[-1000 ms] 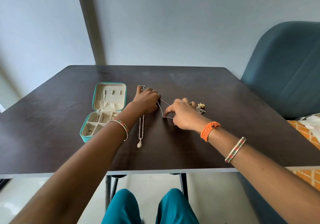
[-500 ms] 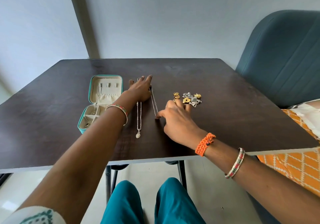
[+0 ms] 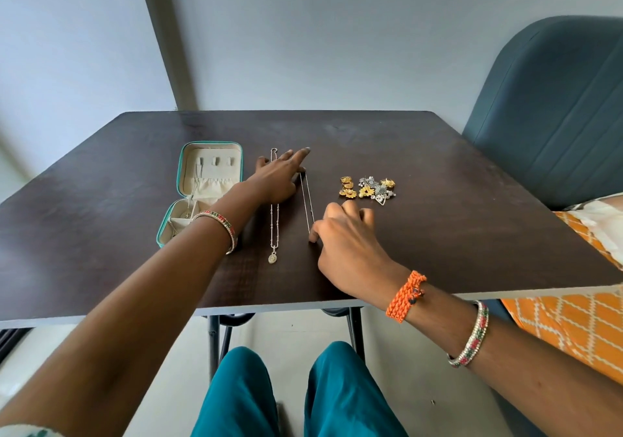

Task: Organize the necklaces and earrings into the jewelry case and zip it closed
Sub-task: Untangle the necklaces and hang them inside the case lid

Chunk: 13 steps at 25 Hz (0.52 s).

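An open teal jewelry case with a cream lining lies at the table's left, a chain inside its lower half. Beside it a silver necklace with an oval pendant lies straight. My left hand rests flat over that necklace's upper part, fingers apart, thumb touching the top end of a thin chain necklace. That chain lies straight on the table. My right hand has curled fingers, and its thumb tip pinches the chain's lower end. A pile of gold and silver earrings sits just beyond my right hand.
The dark wooden table ends at a pale front edge near my knees. A blue upholstered chair stands at the right, with orange patterned fabric below it. Grey walls rise behind the table.
The thin chain, bent between my two hands a second ago, now lies pulled straight. My left hand opened and slid up. My right hand moved off the earrings, uncovering them.
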Each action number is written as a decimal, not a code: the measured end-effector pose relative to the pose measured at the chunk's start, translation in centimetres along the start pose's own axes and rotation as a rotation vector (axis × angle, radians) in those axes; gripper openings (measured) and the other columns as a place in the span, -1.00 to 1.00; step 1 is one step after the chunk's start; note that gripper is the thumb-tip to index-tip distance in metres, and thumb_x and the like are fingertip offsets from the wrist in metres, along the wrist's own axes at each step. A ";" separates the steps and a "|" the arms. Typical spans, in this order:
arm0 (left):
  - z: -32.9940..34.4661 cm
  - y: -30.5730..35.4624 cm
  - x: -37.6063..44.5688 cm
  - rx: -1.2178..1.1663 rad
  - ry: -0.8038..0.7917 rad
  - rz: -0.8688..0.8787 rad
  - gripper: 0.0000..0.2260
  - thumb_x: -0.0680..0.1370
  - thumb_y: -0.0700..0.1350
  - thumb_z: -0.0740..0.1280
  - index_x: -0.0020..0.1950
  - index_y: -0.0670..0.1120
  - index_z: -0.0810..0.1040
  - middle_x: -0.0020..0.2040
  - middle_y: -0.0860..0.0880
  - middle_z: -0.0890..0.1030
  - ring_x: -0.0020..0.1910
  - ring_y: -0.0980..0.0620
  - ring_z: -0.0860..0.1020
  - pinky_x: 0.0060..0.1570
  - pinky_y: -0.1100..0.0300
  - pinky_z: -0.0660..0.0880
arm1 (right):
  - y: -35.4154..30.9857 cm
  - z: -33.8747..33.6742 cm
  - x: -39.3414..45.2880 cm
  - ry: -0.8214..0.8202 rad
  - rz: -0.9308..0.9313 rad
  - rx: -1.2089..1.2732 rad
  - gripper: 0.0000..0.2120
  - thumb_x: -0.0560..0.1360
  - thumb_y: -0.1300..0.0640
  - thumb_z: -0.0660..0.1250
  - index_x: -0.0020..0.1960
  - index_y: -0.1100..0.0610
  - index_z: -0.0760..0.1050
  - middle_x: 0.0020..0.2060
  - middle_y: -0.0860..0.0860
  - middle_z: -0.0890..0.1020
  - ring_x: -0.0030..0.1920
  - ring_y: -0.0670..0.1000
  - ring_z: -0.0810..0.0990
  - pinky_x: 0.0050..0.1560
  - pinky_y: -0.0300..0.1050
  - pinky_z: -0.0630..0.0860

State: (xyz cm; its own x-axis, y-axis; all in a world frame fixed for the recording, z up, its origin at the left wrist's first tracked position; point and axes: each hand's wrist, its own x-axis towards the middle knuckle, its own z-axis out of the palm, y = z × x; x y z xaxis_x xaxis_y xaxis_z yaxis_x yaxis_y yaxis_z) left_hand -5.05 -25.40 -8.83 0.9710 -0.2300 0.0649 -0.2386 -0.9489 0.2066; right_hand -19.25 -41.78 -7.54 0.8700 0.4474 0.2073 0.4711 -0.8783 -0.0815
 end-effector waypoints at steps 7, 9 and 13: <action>-0.9 -0.3 -1.1 -0.343 0.162 -0.034 -0.44 0.35 -0.36 0.11 0.32 -0.06 0.42 0.19 0.01 0.56 0.29 -0.14 0.38 0.26 -0.08 0.33 | 0.5 -0.7 1.5 0.051 0.029 0.129 -0.79 0.48 0.26 0.19 -0.02 0.06 0.56 0.01 0.05 0.48 0.12 0.09 0.44 0.15 0.06 0.25; -2.2 -0.7 -1.8 -0.383 0.264 -0.015 -0.44 0.27 -0.29 0.08 0.24 -0.09 0.52 0.16 -0.05 0.58 0.24 -0.13 0.44 0.21 0.04 0.38 | 0.8 -1.0 2.0 0.086 0.036 0.178 -0.79 0.47 0.27 0.19 -0.04 0.07 0.54 0.00 0.04 0.49 0.10 0.08 0.45 0.11 0.03 0.26; -5.7 -2.8 -5.4 -0.577 0.534 -0.019 -0.49 0.24 -0.36 0.05 0.05 -0.10 0.61 0.08 -0.08 0.62 0.14 0.01 0.50 0.08 0.23 0.40 | -0.7 -1.3 4.4 0.119 -0.040 0.378 -0.79 0.49 0.32 0.20 -0.03 0.13 0.58 -0.03 0.05 0.53 -0.02 0.03 0.50 0.01 -0.10 0.46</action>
State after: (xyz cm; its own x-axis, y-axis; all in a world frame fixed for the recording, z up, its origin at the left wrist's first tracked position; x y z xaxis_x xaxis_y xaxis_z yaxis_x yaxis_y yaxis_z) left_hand -9.74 -20.27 -4.16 0.8716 0.0592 0.4866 -0.3335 -0.6558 0.6773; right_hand -15.96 -39.45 -5.35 0.8373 0.4383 0.3269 0.5441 -0.7268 -0.4192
